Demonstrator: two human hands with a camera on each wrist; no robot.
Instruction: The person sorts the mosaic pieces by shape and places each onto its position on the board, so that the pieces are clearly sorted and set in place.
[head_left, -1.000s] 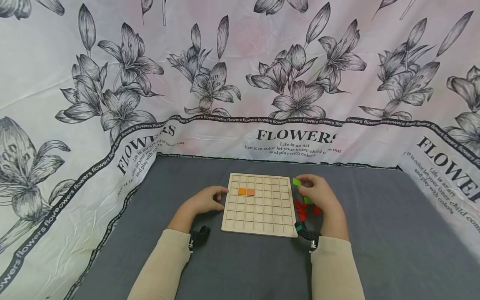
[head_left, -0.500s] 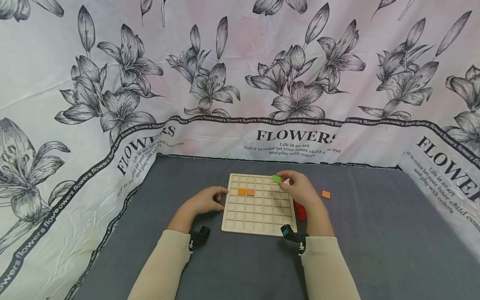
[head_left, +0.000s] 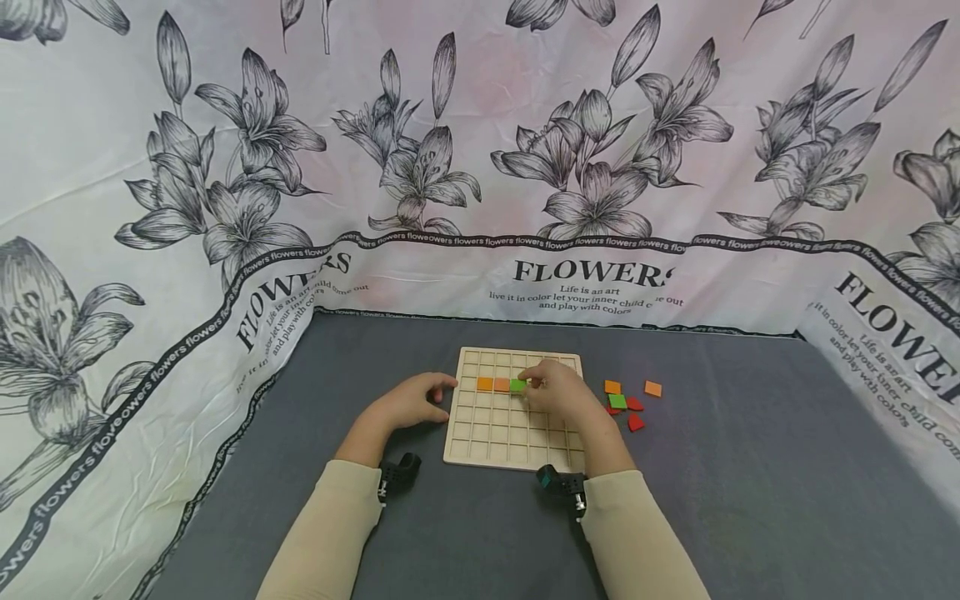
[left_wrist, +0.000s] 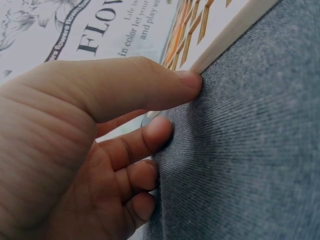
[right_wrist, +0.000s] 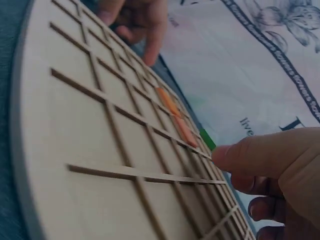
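A square wooden grid board (head_left: 487,425) lies flat on the grey table. In one of its rows sit two orange tiles (head_left: 492,384) side by side. My right hand (head_left: 558,390) pinches a green tile (head_left: 517,386) just right of them; the right wrist view shows the green tile (right_wrist: 207,139) tilted at the thumb tip. Whether it touches the board I cannot tell. At the board's left edge, my left hand (head_left: 408,400) touches the rim with its thumb, and its other fingers are loosely bent in the left wrist view (left_wrist: 135,150).
Right of the board lie loose pieces: orange tiles (head_left: 653,389), another green tile (head_left: 617,402) and red pieces (head_left: 636,422). My right forearm (head_left: 637,525) reaches over the board's right side. A flower-printed cloth (head_left: 420,275) hangs behind the table.
My right hand has carried the green tile leftward from the loose pieces, across the board to beside the orange tiles. The left hand has stayed at the board's left edge.
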